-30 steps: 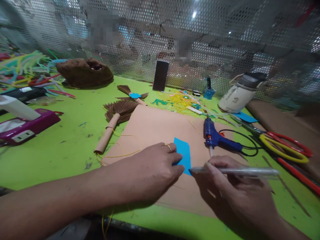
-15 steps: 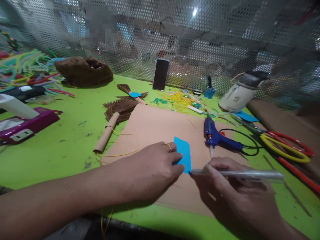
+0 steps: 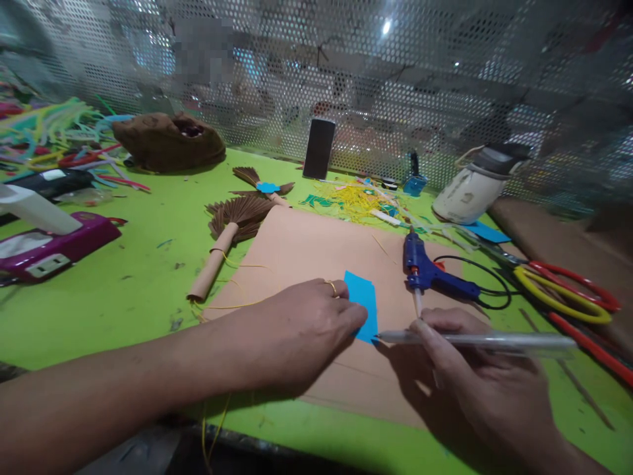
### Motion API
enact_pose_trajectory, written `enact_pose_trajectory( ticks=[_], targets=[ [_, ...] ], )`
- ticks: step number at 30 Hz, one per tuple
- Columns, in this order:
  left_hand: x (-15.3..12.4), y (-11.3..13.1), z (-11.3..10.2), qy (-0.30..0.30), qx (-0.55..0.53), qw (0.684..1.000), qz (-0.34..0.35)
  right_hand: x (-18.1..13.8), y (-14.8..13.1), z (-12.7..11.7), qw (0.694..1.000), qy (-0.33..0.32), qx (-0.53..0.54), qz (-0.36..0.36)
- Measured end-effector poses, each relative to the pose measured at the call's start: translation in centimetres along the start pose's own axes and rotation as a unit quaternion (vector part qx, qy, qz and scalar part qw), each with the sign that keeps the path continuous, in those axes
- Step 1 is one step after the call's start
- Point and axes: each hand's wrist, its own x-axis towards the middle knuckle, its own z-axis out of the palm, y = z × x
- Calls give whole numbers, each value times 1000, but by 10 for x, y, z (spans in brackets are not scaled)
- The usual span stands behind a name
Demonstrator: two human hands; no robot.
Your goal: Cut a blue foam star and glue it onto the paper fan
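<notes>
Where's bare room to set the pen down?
Free: green table between paper broom and purple case; tan sheet above the blue paper. Crowded: right side, around glue gun and scissors.

Small blue paper piece [image 3: 363, 300], rectangular, lying flat on a tan sheet of cardboard [image 3: 306, 254], its near left edge pressed down under the fingers of the left hand [image 3: 301, 330]. Only the far and right part visible, bright and uncreased. Clear pen [image 3: 475, 340], long and thin, held almost level in the right hand [image 3: 475, 382], tip pointing left and touching the near right corner of the blue paper piece. Rear end of the pen sticking out to the right past the hand.
</notes>
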Motion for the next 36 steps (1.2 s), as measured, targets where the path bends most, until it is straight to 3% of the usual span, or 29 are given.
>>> enact_pose_trajectory(
  ticks=[3, 7, 19, 23, 36],
  targets=[
    [-1, 1, -3, -29, -28, 998, -47, -1, 0, 4, 994, -45, 93, 21],
    [-3, 3, -4, -30, -46, 996, -74, -2, -9, 6, 988, -78, 124, 44],
    [-6, 3, -5, -40, -66, 995, -70, 3, -14, 4, 996, -84, 33, -8],
    [-6, 2, -4, -44, -64, 995, -68, 3, -13, 3, 993, -106, 51, 22],
    [-5, 2, -5, -61, -52, 995, -66, 2, -4, 3, 995, -86, 37, -22]
  ],
)
